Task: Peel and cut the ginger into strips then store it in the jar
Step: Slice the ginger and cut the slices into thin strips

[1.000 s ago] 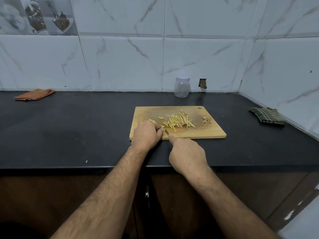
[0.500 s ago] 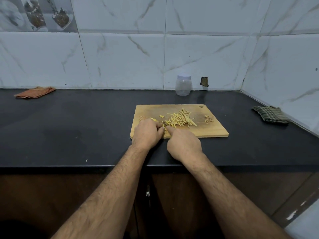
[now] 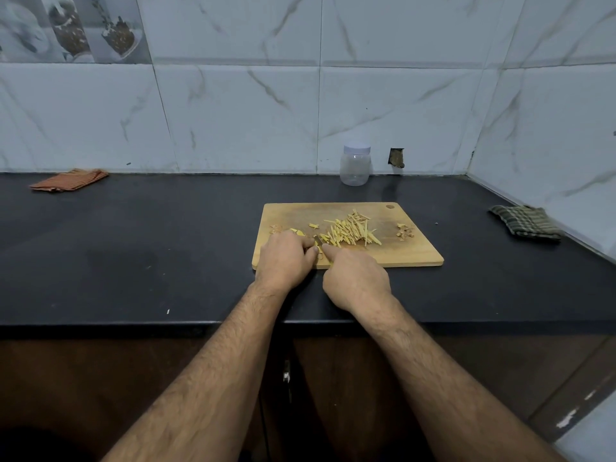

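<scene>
Ginger strips (image 3: 350,230) piled mid-board (image 3: 416,251) on tabletop (image 3: 166,245). Left hand (image 3: 285,258) curled on ginger piece (image 3: 318,251) at near edge; right hand (image 3: 356,278) gripping knife (image 3: 318,241) beside it. Jar (image 3: 355,165) lidded, by wall.

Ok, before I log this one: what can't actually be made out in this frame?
Head view only:
- Knife: only a sliver of blade shows; the right hand covers the handle.
- Ginger piece being cut: hidden under the left hand, apart from yellow bits at its fingertips.
- Jar: too far off to tell whether its lid is screwed tight.
- Scraps on the cutting board: too small to tell peel from trimmings.
</scene>
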A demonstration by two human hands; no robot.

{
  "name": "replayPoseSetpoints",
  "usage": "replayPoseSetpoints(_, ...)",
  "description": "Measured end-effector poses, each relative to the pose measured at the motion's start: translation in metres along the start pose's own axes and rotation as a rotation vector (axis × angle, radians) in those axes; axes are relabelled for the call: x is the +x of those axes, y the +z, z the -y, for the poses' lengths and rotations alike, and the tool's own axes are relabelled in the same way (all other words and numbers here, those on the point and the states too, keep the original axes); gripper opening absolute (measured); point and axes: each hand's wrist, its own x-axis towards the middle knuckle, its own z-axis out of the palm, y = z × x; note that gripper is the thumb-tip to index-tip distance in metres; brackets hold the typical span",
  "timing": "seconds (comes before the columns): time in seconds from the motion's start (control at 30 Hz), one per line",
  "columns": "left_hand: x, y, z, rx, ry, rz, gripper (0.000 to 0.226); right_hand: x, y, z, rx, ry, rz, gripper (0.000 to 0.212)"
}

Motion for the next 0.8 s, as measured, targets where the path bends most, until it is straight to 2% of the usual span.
replayPoseSetpoints(0.8,0.0036,0.0009,0.0015,0.012,0.002,0.020,0.031,0.0040,0.0007,0.0041,0.001,-0.022,0.007,0.058)
